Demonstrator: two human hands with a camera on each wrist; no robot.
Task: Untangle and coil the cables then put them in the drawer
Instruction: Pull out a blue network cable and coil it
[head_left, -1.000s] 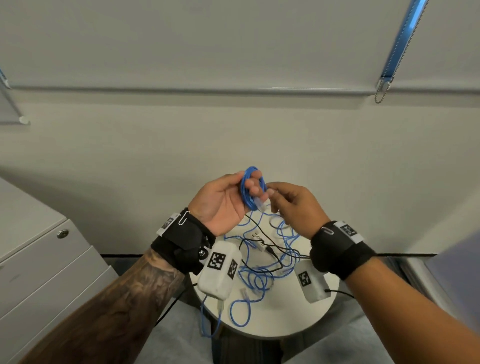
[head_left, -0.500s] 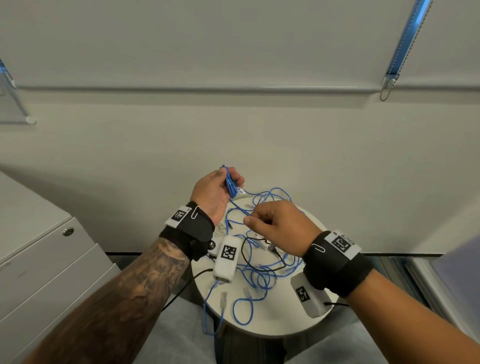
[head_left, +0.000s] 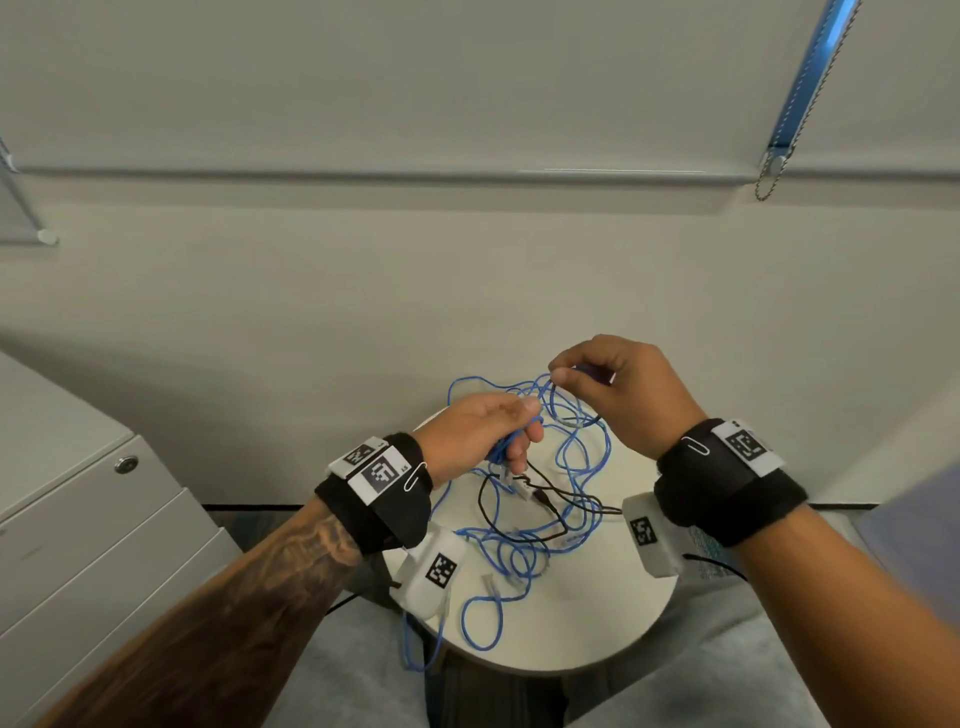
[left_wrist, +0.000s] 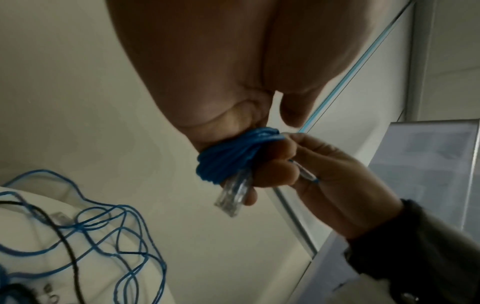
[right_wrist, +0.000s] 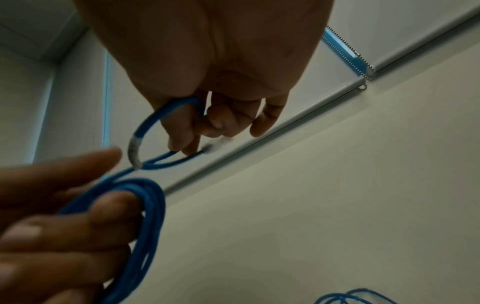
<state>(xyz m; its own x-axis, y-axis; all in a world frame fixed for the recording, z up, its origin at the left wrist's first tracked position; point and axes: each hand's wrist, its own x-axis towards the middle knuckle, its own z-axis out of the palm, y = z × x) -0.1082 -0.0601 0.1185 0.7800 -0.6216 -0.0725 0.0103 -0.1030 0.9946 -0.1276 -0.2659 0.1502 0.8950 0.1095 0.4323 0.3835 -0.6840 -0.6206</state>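
My left hand (head_left: 483, 431) grips a small coil of blue cable (left_wrist: 228, 158) above the round white table (head_left: 613, 613); a clear plug (left_wrist: 233, 195) hangs from the coil. The same coil (right_wrist: 140, 216) shows in the right wrist view, wound around the left fingers. My right hand (head_left: 618, 389), up and to the right, pinches a strand of blue cable (right_wrist: 166, 158) between thumb and fingertips. A tangle of blue cables (head_left: 524, 545) and a thin black cable (head_left: 545, 499) lies loose on the table below both hands.
A grey drawer cabinet (head_left: 104, 545) with a round lock (head_left: 126, 464) stands at the left, its drawers closed. A white wall is right behind the table. One blue loop (head_left: 421, 644) hangs over the table's front edge.
My left hand has lowered with the coil toward the table. My right hand has risen and moved right, lifting a blue strand out of the tangle.
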